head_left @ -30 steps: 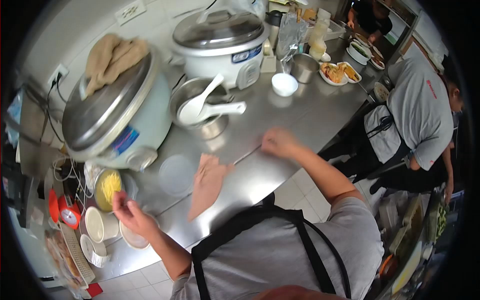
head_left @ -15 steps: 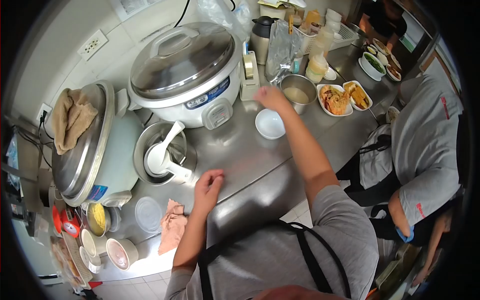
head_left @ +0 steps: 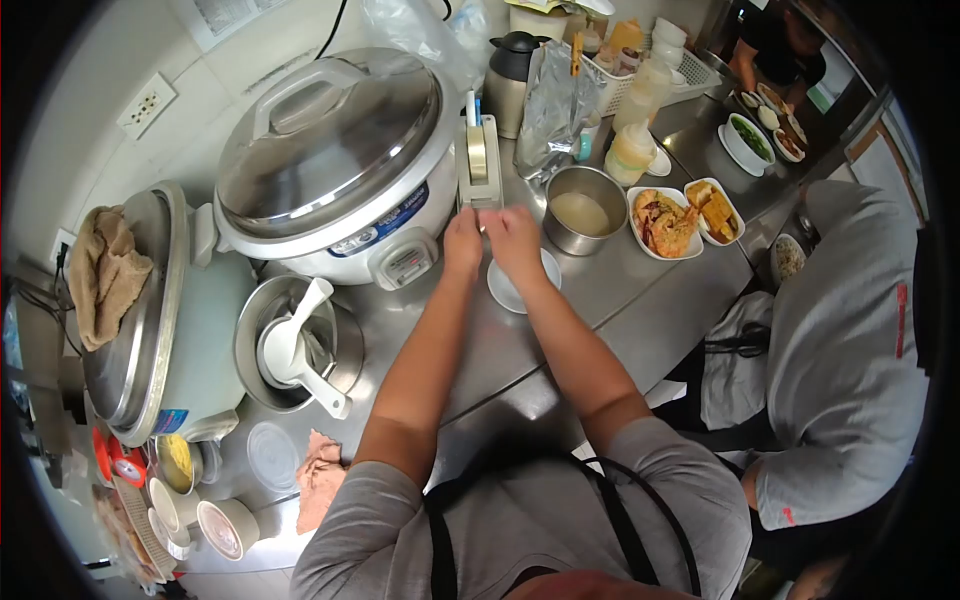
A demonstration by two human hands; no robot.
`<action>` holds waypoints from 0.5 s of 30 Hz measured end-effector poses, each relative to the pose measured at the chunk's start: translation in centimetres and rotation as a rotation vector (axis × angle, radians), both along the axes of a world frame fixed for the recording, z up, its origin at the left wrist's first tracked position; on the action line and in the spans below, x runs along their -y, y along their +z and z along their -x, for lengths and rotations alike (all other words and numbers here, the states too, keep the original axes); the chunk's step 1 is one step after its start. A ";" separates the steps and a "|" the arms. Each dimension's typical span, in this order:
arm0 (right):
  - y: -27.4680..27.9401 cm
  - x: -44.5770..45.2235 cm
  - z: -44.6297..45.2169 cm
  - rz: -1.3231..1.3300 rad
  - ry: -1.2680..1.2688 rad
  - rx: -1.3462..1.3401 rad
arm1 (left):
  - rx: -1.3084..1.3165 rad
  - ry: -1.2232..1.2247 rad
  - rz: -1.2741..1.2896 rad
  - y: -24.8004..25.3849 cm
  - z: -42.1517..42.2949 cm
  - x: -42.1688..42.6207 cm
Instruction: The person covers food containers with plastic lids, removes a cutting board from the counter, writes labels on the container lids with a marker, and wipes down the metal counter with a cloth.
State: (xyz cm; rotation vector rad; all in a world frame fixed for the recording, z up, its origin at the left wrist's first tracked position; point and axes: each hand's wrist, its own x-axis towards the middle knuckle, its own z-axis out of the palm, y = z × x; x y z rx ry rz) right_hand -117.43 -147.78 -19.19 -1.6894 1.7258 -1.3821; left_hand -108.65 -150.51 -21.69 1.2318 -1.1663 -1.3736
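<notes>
My left hand [head_left: 463, 243] and my right hand [head_left: 514, 242] are close together at the front end of a tape dispenser [head_left: 479, 160]. The fingers of both are pinched; a small pale bit shows between the fingertips, too small to name. Just below my right hand stands a white bowl [head_left: 508, 292], partly covered by my wrist. A steel pot [head_left: 584, 212] with cloudy liquid sits to the right of it. Left of my hands is a large rice cooker [head_left: 340, 150] with its lid on.
A steel pot [head_left: 350, 345] holds a white rice paddle [head_left: 287, 345]. A second cooker [head_left: 215, 300] bears a brown cloth [head_left: 105, 275]. Dishes of shrimp [head_left: 664, 222] and yellow food [head_left: 713, 212] stand at right. A person in a grey shirt [head_left: 845, 300] stands close on the right.
My left hand has moved up and forward from the near side of the counter to the tape dispenser, beside my right hand. The view has shifted slightly. The person at right has moved.
</notes>
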 end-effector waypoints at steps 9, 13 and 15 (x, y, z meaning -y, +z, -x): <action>2.2 -17.6 -2.0 -0.037 0.273 0.189 | 0.023 0.067 -0.316 0.9 0.1 1.7; 1.8 -18.5 -1.4 -0.134 0.288 0.211 | 0.080 0.138 -0.117 -1.8 0.9 2.6; 0.9 -18.1 -0.8 -0.090 0.229 0.162 | 0.462 0.132 0.158 -3.7 1.4 3.7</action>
